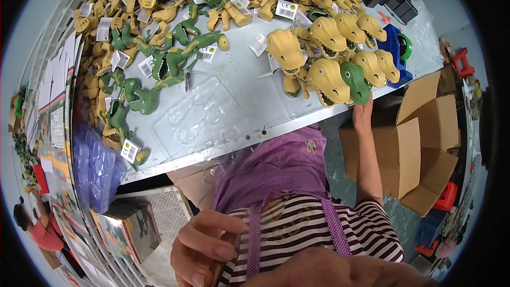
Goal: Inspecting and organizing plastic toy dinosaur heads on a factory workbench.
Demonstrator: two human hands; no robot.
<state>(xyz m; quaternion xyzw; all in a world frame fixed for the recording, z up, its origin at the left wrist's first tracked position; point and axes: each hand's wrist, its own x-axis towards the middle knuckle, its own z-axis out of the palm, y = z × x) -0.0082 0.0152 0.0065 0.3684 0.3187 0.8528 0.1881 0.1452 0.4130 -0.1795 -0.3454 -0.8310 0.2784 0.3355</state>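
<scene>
My right arm stretches to the table's front edge, and my right hand (362,110) is closed on a green toy dinosaur (355,82) below its head, its fingers mostly hidden by it. Pale yellow toy dinosaurs (328,81) stand close around that one, heads toward me. Near my chest, at the bottom of the head view, my left hand (204,244) is raised with curled fingers. A thin brown thing (222,263) shows at its fingertips; I cannot make out what it is.
Tagged green toy dinosaurs (141,95) and yellow ones heap over the table's left and back. A clear plastic tray (194,114) lies near the front edge, beside stacked blister trays (95,167). Blue bin (396,56) at the right end; open cardboard boxes (409,149) below.
</scene>
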